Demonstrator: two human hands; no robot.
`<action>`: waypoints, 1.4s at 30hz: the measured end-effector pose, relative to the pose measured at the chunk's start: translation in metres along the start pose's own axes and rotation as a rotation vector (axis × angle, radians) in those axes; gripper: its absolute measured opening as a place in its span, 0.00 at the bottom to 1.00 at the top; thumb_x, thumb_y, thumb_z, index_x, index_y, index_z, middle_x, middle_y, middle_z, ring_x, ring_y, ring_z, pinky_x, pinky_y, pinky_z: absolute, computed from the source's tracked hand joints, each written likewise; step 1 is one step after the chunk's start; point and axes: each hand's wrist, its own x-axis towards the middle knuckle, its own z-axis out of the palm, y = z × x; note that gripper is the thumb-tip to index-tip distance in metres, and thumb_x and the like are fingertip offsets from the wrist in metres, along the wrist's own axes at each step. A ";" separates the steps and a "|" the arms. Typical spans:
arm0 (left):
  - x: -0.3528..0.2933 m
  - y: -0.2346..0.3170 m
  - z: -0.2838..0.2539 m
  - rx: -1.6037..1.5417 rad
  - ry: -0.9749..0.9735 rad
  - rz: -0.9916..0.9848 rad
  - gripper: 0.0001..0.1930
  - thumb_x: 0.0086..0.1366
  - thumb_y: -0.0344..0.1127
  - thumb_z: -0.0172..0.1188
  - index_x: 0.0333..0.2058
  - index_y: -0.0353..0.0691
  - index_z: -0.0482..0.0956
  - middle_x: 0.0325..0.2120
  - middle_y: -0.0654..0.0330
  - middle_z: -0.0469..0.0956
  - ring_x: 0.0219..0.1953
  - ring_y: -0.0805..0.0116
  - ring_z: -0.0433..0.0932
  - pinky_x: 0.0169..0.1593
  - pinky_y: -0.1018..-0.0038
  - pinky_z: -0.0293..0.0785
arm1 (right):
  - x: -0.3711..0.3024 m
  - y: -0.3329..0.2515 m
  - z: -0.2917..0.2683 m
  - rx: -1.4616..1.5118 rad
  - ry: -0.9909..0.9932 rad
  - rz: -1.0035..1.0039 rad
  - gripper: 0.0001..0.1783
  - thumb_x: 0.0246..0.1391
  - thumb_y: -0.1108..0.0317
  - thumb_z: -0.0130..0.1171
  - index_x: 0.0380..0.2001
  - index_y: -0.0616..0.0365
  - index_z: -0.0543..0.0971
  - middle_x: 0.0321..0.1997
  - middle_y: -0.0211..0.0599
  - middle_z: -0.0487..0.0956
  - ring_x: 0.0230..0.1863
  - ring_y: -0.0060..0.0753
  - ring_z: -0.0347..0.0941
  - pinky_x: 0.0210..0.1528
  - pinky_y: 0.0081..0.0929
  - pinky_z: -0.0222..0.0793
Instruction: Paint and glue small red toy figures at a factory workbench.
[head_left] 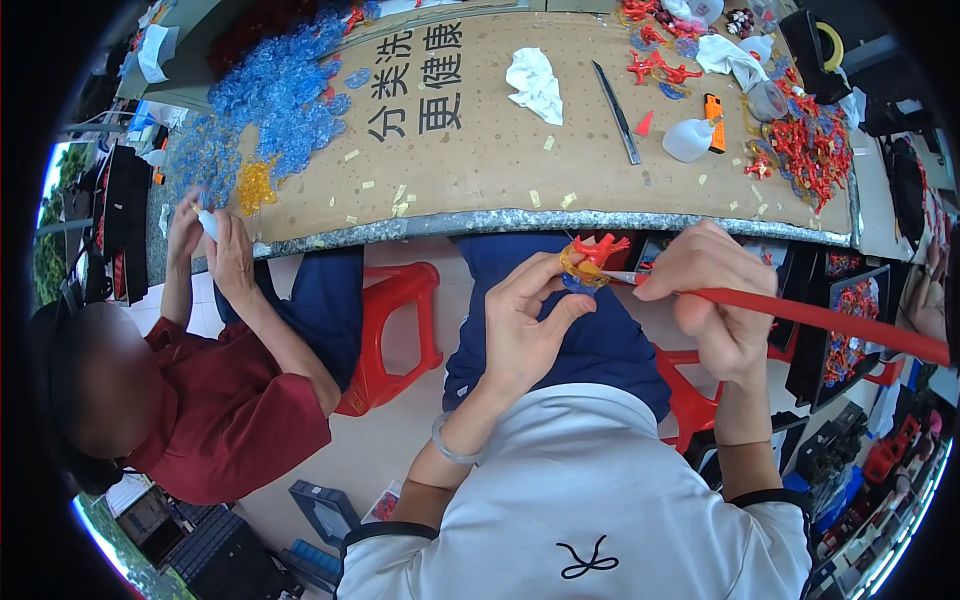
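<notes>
In front of my lap, my left hand (522, 325) pinches a small plastic figure (600, 250) between thumb and fingers. Its upper part is red, with translucent yellow and blue below. My right hand (715, 285) is closed round a paintbrush (825, 320) with a long red handle, which runs off to the right. The brush's pale metal end points left and meets the figure's right side; whether its tip presses on it I cannot tell. Just beyond both hands runs the front edge of the cardboard-covered table (480, 170).
Blue pieces (290, 90) and yellow pieces (257, 185) heap at left, red figures (815, 145) at right. A squeeze bottle (688, 140), orange cutter (714, 122), dark blade-like tool (616, 112) and crumpled tissue (535, 85) lie between. A co-worker in a maroon shirt (240, 420) sits at left.
</notes>
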 end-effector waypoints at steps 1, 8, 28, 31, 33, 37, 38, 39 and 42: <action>0.001 0.002 0.003 -0.039 0.001 -0.026 0.20 0.54 0.21 0.63 0.47 0.27 0.73 0.40 0.57 0.74 0.42 0.72 0.74 0.46 0.78 0.72 | -0.001 0.000 -0.003 -0.010 -0.022 0.011 0.14 0.47 0.59 0.57 0.19 0.60 0.76 0.20 0.34 0.75 0.21 0.35 0.69 0.29 0.28 0.59; -0.003 -0.004 0.010 -0.225 -0.048 -0.092 0.22 0.56 0.24 0.63 0.50 0.26 0.71 0.41 0.57 0.74 0.43 0.72 0.74 0.48 0.77 0.72 | -0.003 0.004 -0.010 0.055 -0.026 0.014 0.18 0.50 0.56 0.57 0.18 0.60 0.76 0.18 0.33 0.74 0.20 0.33 0.68 0.28 0.26 0.58; 0.006 -0.001 0.005 -0.272 -0.099 -0.091 0.21 0.59 0.23 0.59 0.52 0.26 0.69 0.44 0.52 0.76 0.47 0.65 0.75 0.55 0.70 0.69 | -0.021 0.013 -0.026 0.254 0.320 0.080 0.27 0.58 0.50 0.50 0.20 0.65 0.76 0.20 0.37 0.74 0.21 0.26 0.65 0.25 0.24 0.58; 0.007 0.000 0.005 -0.211 0.013 -0.070 0.20 0.61 0.28 0.59 0.51 0.28 0.70 0.41 0.50 0.78 0.44 0.62 0.78 0.50 0.69 0.73 | -0.028 0.014 -0.031 0.242 0.337 0.064 0.25 0.59 0.51 0.50 0.21 0.65 0.76 0.20 0.37 0.73 0.20 0.25 0.64 0.24 0.23 0.57; 0.020 0.001 -0.008 -0.140 0.114 -0.171 0.17 0.62 0.29 0.57 0.49 0.28 0.72 0.38 0.52 0.78 0.40 0.66 0.78 0.45 0.73 0.74 | -0.033 0.016 -0.040 0.217 0.350 0.061 0.25 0.59 0.51 0.50 0.21 0.65 0.75 0.20 0.36 0.73 0.19 0.24 0.63 0.23 0.22 0.56; 0.049 0.000 -0.032 -0.002 0.192 -0.155 0.13 0.64 0.30 0.55 0.45 0.30 0.75 0.34 0.56 0.79 0.36 0.70 0.77 0.42 0.77 0.72 | -0.050 0.016 -0.052 0.180 0.424 0.067 0.26 0.61 0.51 0.48 0.21 0.64 0.75 0.18 0.34 0.71 0.19 0.22 0.62 0.23 0.21 0.53; 0.056 0.002 -0.035 0.022 0.210 -0.162 0.12 0.64 0.31 0.55 0.44 0.31 0.76 0.33 0.56 0.79 0.35 0.71 0.77 0.43 0.77 0.72 | -0.056 0.017 -0.054 0.170 0.445 0.078 0.26 0.61 0.51 0.48 0.21 0.64 0.75 0.18 0.33 0.71 0.19 0.22 0.62 0.23 0.21 0.53; 0.066 0.004 -0.039 0.046 0.227 -0.172 0.12 0.64 0.33 0.55 0.43 0.32 0.77 0.32 0.57 0.79 0.35 0.71 0.77 0.43 0.76 0.72 | -0.063 0.018 -0.058 0.159 0.468 0.093 0.26 0.61 0.51 0.48 0.21 0.64 0.75 0.18 0.33 0.70 0.19 0.22 0.62 0.23 0.21 0.53; 0.139 0.043 -0.058 0.538 0.248 -0.023 0.17 0.63 0.44 0.56 0.36 0.33 0.81 0.30 0.61 0.80 0.35 0.75 0.76 0.43 0.74 0.70 | -0.081 0.021 -0.069 0.180 0.508 0.129 0.26 0.62 0.52 0.47 0.22 0.65 0.74 0.18 0.34 0.70 0.20 0.22 0.62 0.24 0.20 0.54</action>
